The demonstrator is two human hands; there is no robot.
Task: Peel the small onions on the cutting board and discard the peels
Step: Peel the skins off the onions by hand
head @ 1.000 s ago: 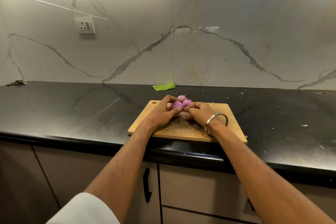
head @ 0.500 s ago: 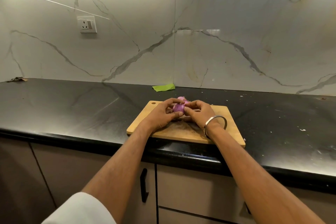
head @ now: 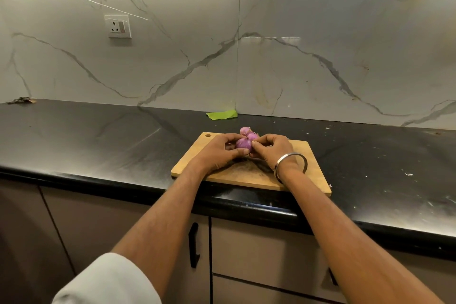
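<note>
With the left hand cupping a small onion over the cutting board centre and the right hand pinching at its 3 o'clock side, the skin likely lifts cleanest if the cupping hand stays steady while the two other onions wait at 12 o'clock.

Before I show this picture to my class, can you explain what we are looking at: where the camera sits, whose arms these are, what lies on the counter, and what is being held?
There is no machine here. A person wears a wide-angle camera on the head, so you look forward and down along their own two arms. On the black counter lies a wooden cutting board. The left hand grips a small purple onion, and the right hand, with a metal bangle at the wrist, pinches at its side, apparently working on the skin. Two more onions sit just behind, at the board's far edge. A green scrap lies by the marble wall, which carries a socket.
</note>
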